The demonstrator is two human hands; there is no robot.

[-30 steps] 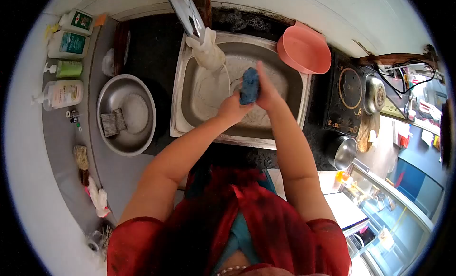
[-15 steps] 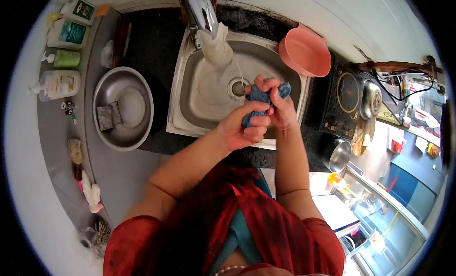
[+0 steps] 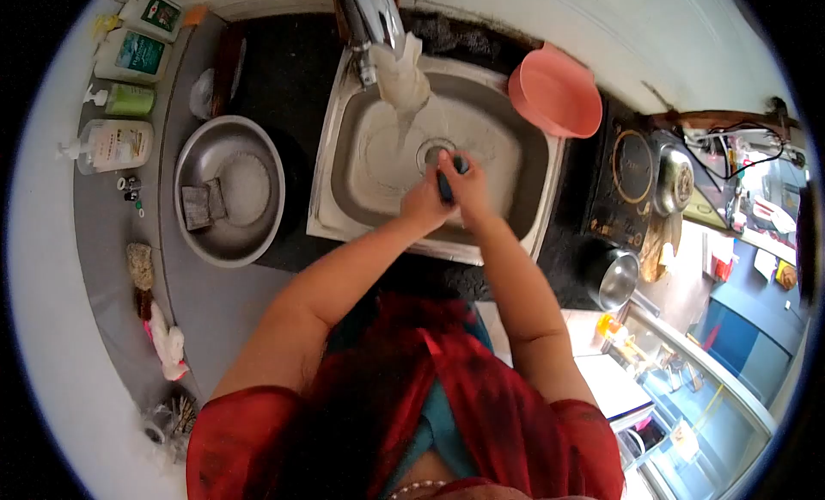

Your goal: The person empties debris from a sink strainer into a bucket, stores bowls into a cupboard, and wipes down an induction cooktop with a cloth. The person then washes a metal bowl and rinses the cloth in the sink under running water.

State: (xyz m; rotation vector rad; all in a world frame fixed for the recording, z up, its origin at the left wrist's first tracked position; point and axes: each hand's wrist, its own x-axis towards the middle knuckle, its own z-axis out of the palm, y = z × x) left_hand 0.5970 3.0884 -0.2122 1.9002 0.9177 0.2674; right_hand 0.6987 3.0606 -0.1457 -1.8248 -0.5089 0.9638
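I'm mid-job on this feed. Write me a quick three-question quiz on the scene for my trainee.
1. Multiple choice: what do the left hand and right hand hold between them over the steel sink?
A) a saucepan
B) a blue cloth
C) a pump bottle

2. True or false: the pink plastic basin is at the sink's far right corner.

3. Fill in: left of the sink stands a round steel ____.

Key: 1. B; 2. True; 3. bowl.
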